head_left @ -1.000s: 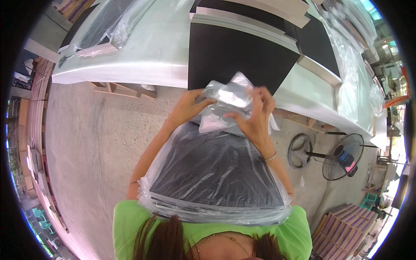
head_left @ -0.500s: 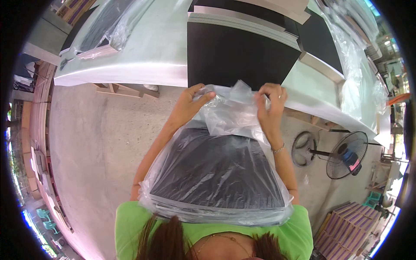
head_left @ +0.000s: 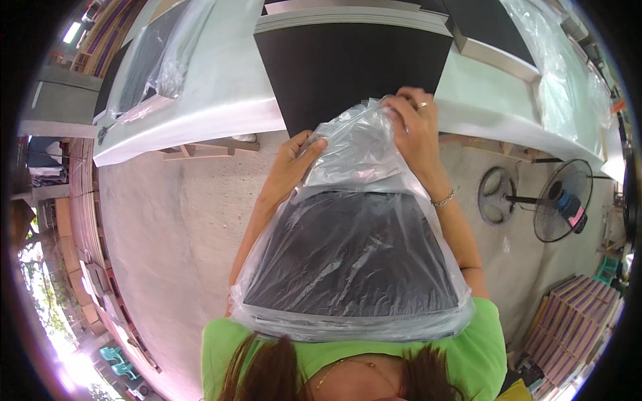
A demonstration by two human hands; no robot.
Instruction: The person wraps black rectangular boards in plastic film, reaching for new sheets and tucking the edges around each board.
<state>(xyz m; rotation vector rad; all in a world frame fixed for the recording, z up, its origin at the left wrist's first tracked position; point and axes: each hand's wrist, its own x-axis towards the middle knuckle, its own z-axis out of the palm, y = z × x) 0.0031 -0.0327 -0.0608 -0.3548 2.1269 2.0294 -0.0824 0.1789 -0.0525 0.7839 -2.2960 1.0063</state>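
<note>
Against my chest stands a stack of black sheets (head_left: 348,254) inside a clear plastic bag (head_left: 354,154). The bag's loose end reaches out past the stack toward the table. My left hand (head_left: 297,157) pinches the left edge of that loose end between thumb and fingers. At its far right corner, my right hand (head_left: 414,123) has its fingers closed on the crumpled plastic. Just beyond both hands, black boards (head_left: 354,73) with pale edges are piled at the table's near edge, partly hidden by the bag and my right hand.
The white-covered table (head_left: 227,87) spans the far side. Plastic-wrapped black sheets (head_left: 150,63) lie at its left, another black stack (head_left: 495,40) at its right. A standing fan (head_left: 562,204) is on the right, striped wooden stacks (head_left: 575,327) lower right, green stools (head_left: 117,361) lower left.
My right hand has moved up and away, drawing the bag's end out longer and flatter. My left hand keeps its hold. The whole view has shifted slightly.
</note>
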